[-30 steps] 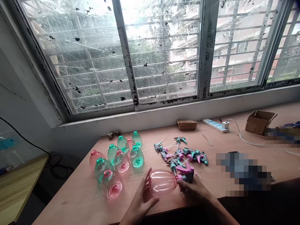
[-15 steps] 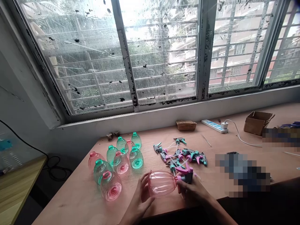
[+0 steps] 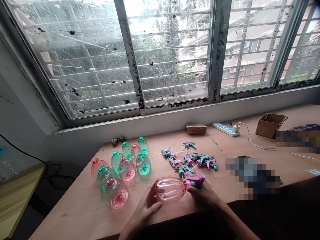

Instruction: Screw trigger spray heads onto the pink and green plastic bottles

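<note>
A clear pink spray bottle (image 3: 170,190) lies sideways between my hands above the table's front edge. Round its base curls my left hand (image 3: 148,202), with the thumb below and the fingers partly hidden behind the plastic. My right hand (image 3: 202,194) grips the pink and dark grey trigger sprayer (image 3: 195,180) at the bottle's neck. Just beyond lies a pile of loose trigger sprayers (image 3: 189,160) in pink, green and grey, with thin white tubes. To the left stand several open bottles, among them a pink bottle (image 3: 116,195) and a green bottle (image 3: 143,164).
On the wooden table (image 3: 75,206), a flattened cardboard box (image 3: 196,129), a power strip (image 3: 225,129) with a white cable and an open cardboard box (image 3: 270,126) lie toward the window. A blurred dark object (image 3: 252,175) is at right.
My hands still hold the bottle and sprayer in much the same place. The right hand has turned slightly around the sprayer, and the camera view has shifted a little.
</note>
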Available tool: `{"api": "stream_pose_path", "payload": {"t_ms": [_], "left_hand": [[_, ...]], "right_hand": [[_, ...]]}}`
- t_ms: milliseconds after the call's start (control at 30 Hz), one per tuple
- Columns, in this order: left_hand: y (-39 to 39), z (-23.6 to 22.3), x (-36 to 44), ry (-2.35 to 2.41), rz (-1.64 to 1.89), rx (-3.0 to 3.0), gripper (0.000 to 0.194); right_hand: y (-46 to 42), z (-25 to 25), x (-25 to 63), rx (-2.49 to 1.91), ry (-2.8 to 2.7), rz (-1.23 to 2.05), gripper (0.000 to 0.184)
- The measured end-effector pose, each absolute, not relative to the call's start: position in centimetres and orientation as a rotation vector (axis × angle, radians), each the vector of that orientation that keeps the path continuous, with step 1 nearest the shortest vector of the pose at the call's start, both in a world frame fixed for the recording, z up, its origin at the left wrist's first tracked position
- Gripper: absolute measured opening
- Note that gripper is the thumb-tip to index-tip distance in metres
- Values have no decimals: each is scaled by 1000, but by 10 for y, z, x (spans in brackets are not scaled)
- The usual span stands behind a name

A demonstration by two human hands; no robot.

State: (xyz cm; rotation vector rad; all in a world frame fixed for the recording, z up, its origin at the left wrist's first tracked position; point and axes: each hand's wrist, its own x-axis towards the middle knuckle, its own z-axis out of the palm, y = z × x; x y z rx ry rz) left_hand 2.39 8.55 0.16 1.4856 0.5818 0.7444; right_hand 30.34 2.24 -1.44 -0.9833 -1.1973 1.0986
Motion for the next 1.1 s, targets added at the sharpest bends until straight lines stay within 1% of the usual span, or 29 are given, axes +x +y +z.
{"api": "stream_pose_path", "payload": {"t_ms": [67, 100, 233, 333, 433, 567, 600, 733, 867, 967, 1033, 1067, 1100], "left_hand": [[84, 1, 23, 570, 720, 1467, 90], [84, 1, 23, 565, 712, 1463, 91], [86, 0, 23, 571, 708, 1453, 85], [88, -2, 23, 604, 679, 1433, 86], [87, -2, 24, 607, 653, 1415, 86], [82, 3, 26, 588, 673, 1477, 88], [81, 4, 27, 590, 680, 1507, 89], [80, 3, 27, 598, 679, 1553, 93], [77, -4, 22, 551, 637, 1433, 106], [75, -7, 22, 554, 621, 1297, 110], [76, -9, 25, 605, 604, 1198, 106], [79, -12, 28, 632, 578, 1156, 99], [82, -16, 31, 657, 536, 1115, 87]], "right_hand": [[22, -15, 305, -1006, -1195, 1091, 37], [21, -14, 305, -1015, -1197, 1091, 38], [18, -5, 307, -1036, -1232, 1095, 39], [17, 1, 308, -1050, -1246, 1093, 40], [16, 2, 306, -1058, -1238, 1133, 38], [15, -3, 303, -1066, -1227, 1222, 48], [15, -3, 303, -1068, -1223, 1234, 48], [14, -3, 305, -1085, -1196, 1229, 38], [11, -3, 309, -1135, -1204, 1199, 42], [9, -7, 311, -1158, -1264, 1124, 40], [9, -10, 312, -1173, -1298, 1090, 39], [8, -12, 312, -1178, -1296, 1101, 38], [8, -13, 312, -1175, -1283, 1133, 40]]}}
